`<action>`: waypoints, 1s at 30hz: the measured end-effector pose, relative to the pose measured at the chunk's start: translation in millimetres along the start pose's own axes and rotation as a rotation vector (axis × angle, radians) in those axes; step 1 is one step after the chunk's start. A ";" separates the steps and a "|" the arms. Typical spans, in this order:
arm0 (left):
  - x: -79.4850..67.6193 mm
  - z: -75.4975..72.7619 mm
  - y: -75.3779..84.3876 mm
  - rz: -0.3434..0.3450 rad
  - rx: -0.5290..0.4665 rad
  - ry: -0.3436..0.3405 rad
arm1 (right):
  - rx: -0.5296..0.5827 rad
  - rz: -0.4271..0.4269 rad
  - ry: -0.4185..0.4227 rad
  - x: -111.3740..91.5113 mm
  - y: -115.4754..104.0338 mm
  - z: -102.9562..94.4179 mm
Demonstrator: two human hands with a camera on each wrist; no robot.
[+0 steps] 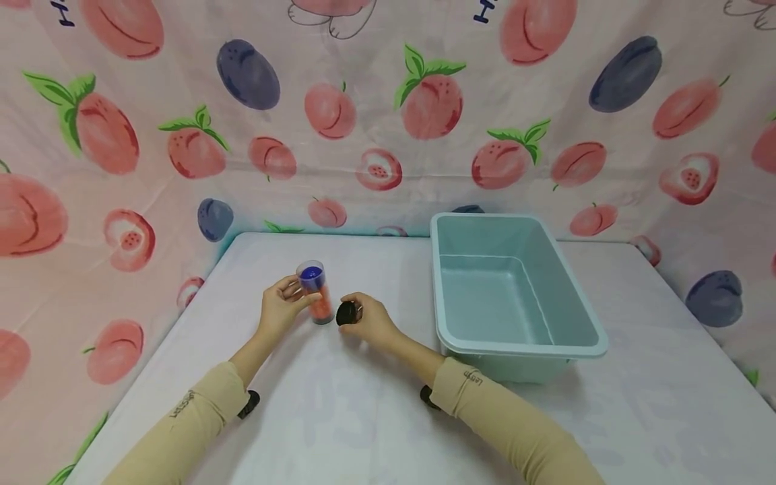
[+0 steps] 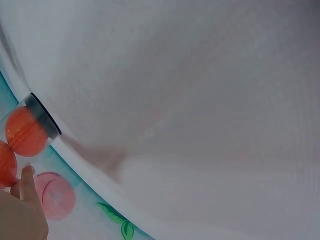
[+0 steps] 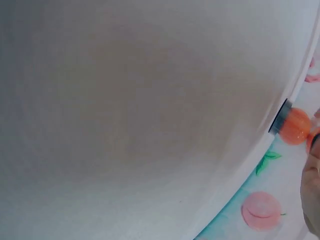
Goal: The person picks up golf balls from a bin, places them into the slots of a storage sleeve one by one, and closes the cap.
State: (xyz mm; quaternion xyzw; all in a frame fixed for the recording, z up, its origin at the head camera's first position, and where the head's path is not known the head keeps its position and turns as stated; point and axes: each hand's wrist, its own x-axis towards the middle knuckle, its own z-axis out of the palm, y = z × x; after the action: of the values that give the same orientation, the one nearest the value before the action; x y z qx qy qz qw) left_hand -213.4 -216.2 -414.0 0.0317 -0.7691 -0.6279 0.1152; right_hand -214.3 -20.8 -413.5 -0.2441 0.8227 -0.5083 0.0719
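Observation:
In the head view my left hand (image 1: pixel 279 308) grips a clear cylindrical tube (image 1: pixel 321 310) that stands slightly tilted above the white table. Orange balls (image 2: pixel 26 131) fill its lower part, and a blue ball (image 1: pixel 312 273) sits near its open top. The tube's base (image 2: pixel 42 116) is black. Just right of the tube, my right hand (image 1: pixel 372 323) pinches a round black cap (image 1: pixel 347 313) between thumb and fingers, held apart from the tube. The right wrist view catches only part of my right hand (image 3: pixel 311 192) at its edge.
A pale green plastic basin (image 1: pixel 515 350) stands on the white table (image 1: pixel 339 417) to the right of my hands. Behind the table hangs a fruit-printed cloth (image 1: pixel 376 67). Dark wrist devices show at the left cuff (image 1: pixel 248 404) and the right cuff (image 1: pixel 428 397).

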 end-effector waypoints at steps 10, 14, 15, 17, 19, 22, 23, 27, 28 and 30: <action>-0.3 -1.2 -2.1 -0.010 -0.002 0.001 | 0.229 0.029 0.056 3.7 -5.2 1.5; 0.3 -0.9 -1.4 -0.013 0.007 -0.004 | 0.296 -0.021 0.059 3.4 -9.0 2.0; 0.4 -0.6 -1.1 -0.014 0.009 -0.005 | 0.320 -0.028 0.068 3.4 -9.4 2.5; 0.5 -0.2 -1.2 -0.012 0.011 -0.008 | 0.351 -0.043 0.093 3.6 -10.1 3.8; 0.5 -0.1 -1.8 -0.009 0.011 -0.010 | 0.359 -0.053 0.127 4.6 -11.4 4.7; 0.5 -0.3 -3.1 -0.001 0.004 -0.011 | 0.367 -0.066 0.178 8.9 -11.3 6.2; 0.5 -0.4 -3.4 0.001 -0.003 -0.012 | 0.374 -0.072 0.193 10.3 -12.3 6.2; 0.7 -0.7 -3.6 0.004 -0.012 -0.006 | 0.426 -0.105 0.237 16.5 -17.1 6.2; 0.7 -0.7 -3.5 0.004 -0.016 -0.005 | 0.437 -0.116 0.246 17.9 -18.5 6.1; 1.1 -0.7 -3.6 0.002 -0.011 -0.001 | 0.455 -0.137 0.258 21.6 -20.1 6.5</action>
State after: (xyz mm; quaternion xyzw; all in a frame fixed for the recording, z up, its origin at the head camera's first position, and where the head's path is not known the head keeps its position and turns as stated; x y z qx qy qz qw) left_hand -214.7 -217.8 -417.3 0.0300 -0.7656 -0.6321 0.1155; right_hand -224.1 -43.6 -396.3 -0.2099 0.6715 -0.7105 -0.0148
